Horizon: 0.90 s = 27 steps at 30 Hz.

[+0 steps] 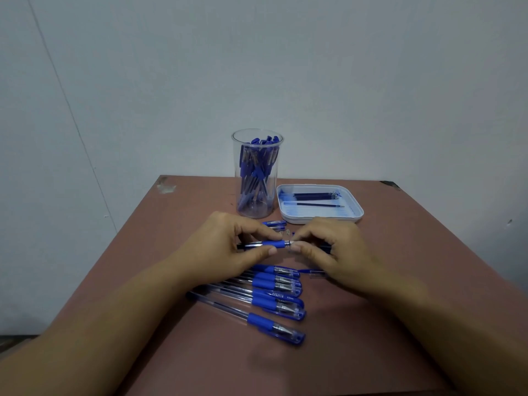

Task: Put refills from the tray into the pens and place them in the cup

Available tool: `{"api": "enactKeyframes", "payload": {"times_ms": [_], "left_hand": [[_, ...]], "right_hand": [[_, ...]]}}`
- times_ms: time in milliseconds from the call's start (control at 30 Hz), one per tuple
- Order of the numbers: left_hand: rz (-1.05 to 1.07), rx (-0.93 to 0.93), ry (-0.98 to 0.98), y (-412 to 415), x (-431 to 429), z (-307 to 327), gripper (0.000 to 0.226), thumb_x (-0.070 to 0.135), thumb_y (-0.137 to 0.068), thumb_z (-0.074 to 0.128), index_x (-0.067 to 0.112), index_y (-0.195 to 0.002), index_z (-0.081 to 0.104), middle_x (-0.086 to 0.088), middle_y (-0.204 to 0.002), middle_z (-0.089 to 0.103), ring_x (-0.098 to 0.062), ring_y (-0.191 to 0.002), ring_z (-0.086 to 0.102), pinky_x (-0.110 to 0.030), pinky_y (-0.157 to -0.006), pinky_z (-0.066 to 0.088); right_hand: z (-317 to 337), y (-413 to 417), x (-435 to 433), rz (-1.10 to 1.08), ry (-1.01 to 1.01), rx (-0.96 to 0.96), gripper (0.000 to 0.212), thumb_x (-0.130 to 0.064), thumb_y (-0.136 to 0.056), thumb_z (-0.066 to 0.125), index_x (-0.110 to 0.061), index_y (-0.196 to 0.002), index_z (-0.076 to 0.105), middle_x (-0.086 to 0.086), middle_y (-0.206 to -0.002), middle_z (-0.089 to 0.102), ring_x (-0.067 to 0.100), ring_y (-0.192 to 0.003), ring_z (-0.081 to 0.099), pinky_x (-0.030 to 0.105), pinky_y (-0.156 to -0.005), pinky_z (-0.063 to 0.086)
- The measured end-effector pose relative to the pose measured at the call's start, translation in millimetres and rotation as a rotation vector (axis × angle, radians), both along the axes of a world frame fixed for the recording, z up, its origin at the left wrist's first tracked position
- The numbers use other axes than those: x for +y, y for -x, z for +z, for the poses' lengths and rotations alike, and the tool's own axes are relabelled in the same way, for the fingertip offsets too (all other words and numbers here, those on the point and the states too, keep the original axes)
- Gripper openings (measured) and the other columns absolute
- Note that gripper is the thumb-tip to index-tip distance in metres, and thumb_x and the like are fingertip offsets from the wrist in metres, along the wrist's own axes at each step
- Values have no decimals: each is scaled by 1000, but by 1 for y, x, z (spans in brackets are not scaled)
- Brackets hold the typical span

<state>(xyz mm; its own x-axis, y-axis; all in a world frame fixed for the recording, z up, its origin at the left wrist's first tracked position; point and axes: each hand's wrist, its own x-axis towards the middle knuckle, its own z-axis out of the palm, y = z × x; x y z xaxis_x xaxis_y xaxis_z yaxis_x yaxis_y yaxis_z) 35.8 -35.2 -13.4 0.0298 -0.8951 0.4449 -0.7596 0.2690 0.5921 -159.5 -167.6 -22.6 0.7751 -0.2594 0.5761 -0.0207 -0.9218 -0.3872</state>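
Observation:
My left hand (228, 247) grips a pen barrel with a blue grip (268, 243), held level over the table. My right hand (331, 247) pinches the pen's metal tip end (289, 243) between thumb and forefinger. A clear plastic cup (257, 172) behind my hands holds several blue pens. To its right a white tray (320, 220) holds several dark refills (314, 196). Several capped blue pens (274, 295) lie in a row near me, below my hands.
A loose blue cap (275, 223) and small clear parts (285, 231) lie between the cup and my hands. Another cap (314, 272) lies under my right hand. The brown table (400, 252) ends at a pale wall behind the cup.

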Motion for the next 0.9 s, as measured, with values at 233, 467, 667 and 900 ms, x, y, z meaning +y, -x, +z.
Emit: {"api": "enactKeyframes", "payload": {"times_ms": [233, 467, 667, 900], "left_hand": [[1, 18, 11, 0, 1, 0, 21, 25, -83, 77, 32, -103, 76, 22, -66, 66, 2, -52, 56, -9, -53, 38], [-2, -14, 9, 3, 1, 1, 22, 24, -84, 76, 29, -105, 76, 29, -64, 63, 6, -53, 54, -6, -53, 36], [12, 50, 51, 4, 0, 0, 21, 20, -82, 77, 29, -101, 76, 32, -70, 65, 8, -57, 58, -6, -57, 39], [28, 72, 79, 3, -2, -1, 20, 23, -81, 77, 30, -100, 77, 24, -82, 72, 5, -66, 63, -9, -62, 44]], "right_hand": [[-1, 1, 1, 6, 23, -17, 23, -31, -87, 71, -34, -109, 64, -21, -89, 62, 7, -75, 60, 17, -67, 48], [-4, 1, 1, -26, -29, -24, 12, -25, -87, 71, -28, -99, 70, -15, -84, 67, 4, -75, 62, 16, -64, 48], [2, 2, 6, -28, -19, -72, 19, -26, -87, 70, -21, -105, 70, -19, -91, 65, 1, -79, 63, 11, -72, 46], [5, 2, 7, -45, -26, -106, 18, -26, -89, 64, -17, -104, 70, -9, -90, 68, -1, -83, 62, 10, -73, 46]]}}
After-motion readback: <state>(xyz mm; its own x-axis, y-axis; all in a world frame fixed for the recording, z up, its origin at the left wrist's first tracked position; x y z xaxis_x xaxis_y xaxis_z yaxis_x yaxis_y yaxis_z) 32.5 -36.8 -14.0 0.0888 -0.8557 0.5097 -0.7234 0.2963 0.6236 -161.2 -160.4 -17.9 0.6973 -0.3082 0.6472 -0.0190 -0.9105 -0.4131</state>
